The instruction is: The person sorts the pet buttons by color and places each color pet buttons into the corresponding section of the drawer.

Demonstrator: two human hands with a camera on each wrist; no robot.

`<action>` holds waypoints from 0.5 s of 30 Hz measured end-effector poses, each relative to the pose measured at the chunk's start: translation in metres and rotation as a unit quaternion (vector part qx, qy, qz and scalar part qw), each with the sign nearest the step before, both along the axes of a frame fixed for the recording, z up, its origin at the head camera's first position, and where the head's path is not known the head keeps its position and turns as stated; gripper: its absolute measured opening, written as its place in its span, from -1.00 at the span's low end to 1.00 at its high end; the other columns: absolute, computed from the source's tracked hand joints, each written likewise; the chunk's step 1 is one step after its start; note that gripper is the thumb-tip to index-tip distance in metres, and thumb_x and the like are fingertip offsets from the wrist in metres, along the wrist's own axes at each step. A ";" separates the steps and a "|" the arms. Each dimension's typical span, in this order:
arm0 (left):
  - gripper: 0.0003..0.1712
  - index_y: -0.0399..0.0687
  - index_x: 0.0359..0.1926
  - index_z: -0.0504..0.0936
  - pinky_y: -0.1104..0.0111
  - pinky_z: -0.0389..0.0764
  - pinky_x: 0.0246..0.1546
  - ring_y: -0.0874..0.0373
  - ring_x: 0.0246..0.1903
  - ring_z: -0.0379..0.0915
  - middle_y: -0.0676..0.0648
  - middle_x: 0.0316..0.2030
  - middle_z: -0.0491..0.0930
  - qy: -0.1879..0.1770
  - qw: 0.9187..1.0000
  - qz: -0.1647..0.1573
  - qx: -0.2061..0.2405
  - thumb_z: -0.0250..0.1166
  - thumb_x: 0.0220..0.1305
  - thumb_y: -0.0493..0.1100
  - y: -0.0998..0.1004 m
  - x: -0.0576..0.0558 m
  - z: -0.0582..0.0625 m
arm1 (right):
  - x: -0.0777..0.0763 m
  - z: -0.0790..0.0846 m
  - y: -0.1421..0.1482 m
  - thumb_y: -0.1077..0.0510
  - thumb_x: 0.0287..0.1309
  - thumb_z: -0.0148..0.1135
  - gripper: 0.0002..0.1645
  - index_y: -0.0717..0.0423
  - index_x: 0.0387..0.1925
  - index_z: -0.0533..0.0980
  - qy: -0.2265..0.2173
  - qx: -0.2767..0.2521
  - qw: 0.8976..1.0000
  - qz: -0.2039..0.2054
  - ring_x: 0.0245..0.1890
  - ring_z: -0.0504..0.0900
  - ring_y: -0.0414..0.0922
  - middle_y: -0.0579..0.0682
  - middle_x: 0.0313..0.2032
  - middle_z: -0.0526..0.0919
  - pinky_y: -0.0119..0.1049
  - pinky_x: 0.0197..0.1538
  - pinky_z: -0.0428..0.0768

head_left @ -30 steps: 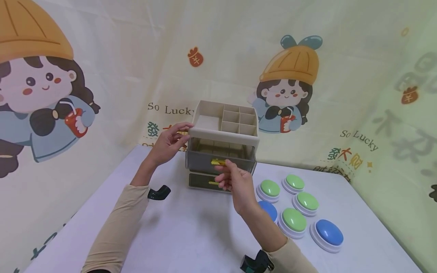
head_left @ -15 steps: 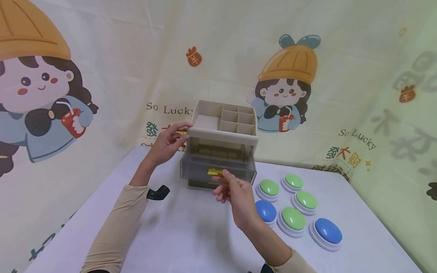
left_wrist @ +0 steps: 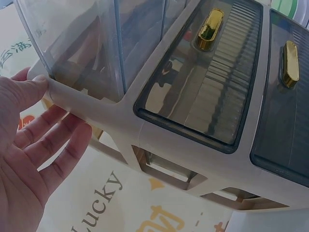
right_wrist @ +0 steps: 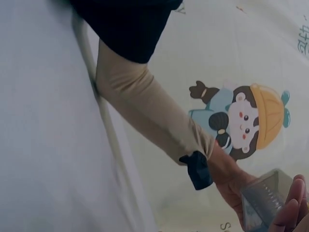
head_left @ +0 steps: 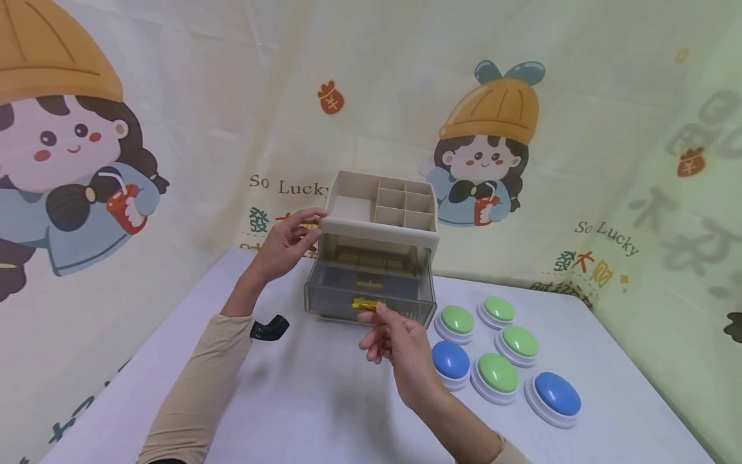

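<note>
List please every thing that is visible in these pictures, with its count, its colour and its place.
organiser: 1, beige, back middle of the table, open compartments on top.
upper drawer: 1, clear grey, pulled out toward the person.
lower drawer: 1, clear grey, seen in the left wrist view, pushed in.
gold handles: 2, one on each drawer front.
green buttons: 4, domed on white bases, right of the organiser.
blue buttons: 2, domed on white bases, nearer the person.
table: 1, white.
backdrop: 1, pale yellow cloth with cartoon figures, behind and at both sides.
left hand: 1, rests on the organiser's left side.
right hand: 1, fingers pinch the upper drawer's gold handle.
</note>
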State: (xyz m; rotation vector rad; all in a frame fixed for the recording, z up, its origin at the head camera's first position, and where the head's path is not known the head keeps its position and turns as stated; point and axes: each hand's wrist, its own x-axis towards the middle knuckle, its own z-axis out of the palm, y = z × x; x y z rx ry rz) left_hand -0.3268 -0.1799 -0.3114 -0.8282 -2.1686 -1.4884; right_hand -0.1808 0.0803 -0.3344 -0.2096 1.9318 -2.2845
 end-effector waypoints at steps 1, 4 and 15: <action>-0.52 0.10 0.38 0.48 0.28 0.64 0.02 -0.15 0.13 0.61 -0.15 0.25 0.53 -0.001 1.000 0.000 0.001 0.23 0.49 -0.22 0.000 0.000 0.000 | 0.002 0.000 0.000 -0.20 0.44 0.15 -0.39 0.32 -0.07 0.68 -0.001 0.004 1.000 0.008 -0.58 0.54 -0.18 -0.02 -0.55 0.67 -0.40 -0.38 0.55; -0.52 0.10 0.37 0.49 0.23 0.63 0.02 -0.14 0.13 0.61 -0.15 0.25 0.53 -0.001 1.000 0.000 0.001 0.23 0.49 -0.22 0.001 0.001 0.000 | 0.012 0.002 0.001 -0.15 0.46 0.14 -0.45 0.30 -0.08 0.68 0.019 0.032 0.999 0.037 -0.57 0.58 -0.17 0.00 -0.52 0.70 -0.39 -0.37 0.57; -0.53 0.09 0.37 0.48 0.42 0.60 -0.09 -0.13 0.10 0.62 -0.16 0.24 0.52 0.004 1.000 -0.004 -0.001 0.22 0.50 -0.22 -0.002 -0.001 0.000 | 0.040 -0.006 0.018 0.26 0.36 0.21 -0.84 0.17 -0.12 0.68 0.601 0.207 0.772 0.007 -0.52 0.57 -0.36 -0.13 -0.49 0.70 -0.63 -0.40 0.55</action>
